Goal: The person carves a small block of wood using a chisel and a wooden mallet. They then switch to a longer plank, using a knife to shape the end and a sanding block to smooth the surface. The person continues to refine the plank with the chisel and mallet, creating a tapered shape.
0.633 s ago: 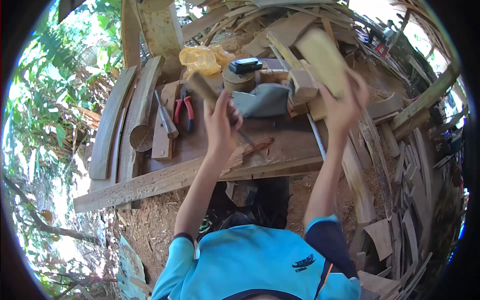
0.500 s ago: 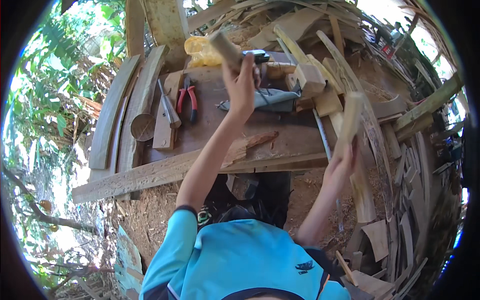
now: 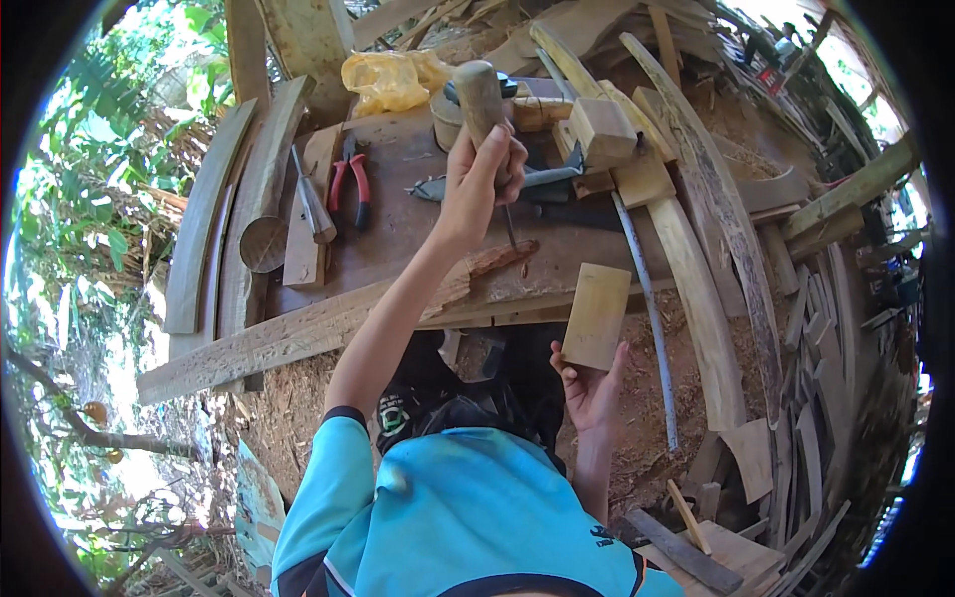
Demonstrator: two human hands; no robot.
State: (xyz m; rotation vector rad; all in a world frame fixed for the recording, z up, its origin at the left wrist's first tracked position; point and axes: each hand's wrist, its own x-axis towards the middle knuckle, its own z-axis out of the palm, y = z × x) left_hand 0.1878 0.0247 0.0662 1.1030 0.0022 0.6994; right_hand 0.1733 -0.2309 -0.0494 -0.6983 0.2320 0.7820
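Note:
Upright over the workbench, my left hand (image 3: 476,179) is closed round the thick wooden handle of a chisel (image 3: 480,98). Its thin metal blade points down to the rough, splintered end of a long plank (image 3: 308,336); whether the tip touches the wood I cannot tell. At the bench's near side my right hand (image 3: 595,396) grips the lower end of a rectangular wooden block (image 3: 598,310), fingers and thumb on opposite sides. The block is apart from both chisel and plank.
On the bench (image 3: 388,244) lie red-handled pliers (image 3: 350,184), a second chisel-like tool (image 3: 314,204), a grey cloth (image 3: 542,179) and a yellow plastic bag (image 3: 388,80). Square wooden blocks (image 3: 605,131) stand right. Long curved timber (image 3: 706,169) and offcuts crowd the right side.
The chisel has turned so its blade points down at the plank's splintered end. My right hand has come down and left with the block, away from the timber.

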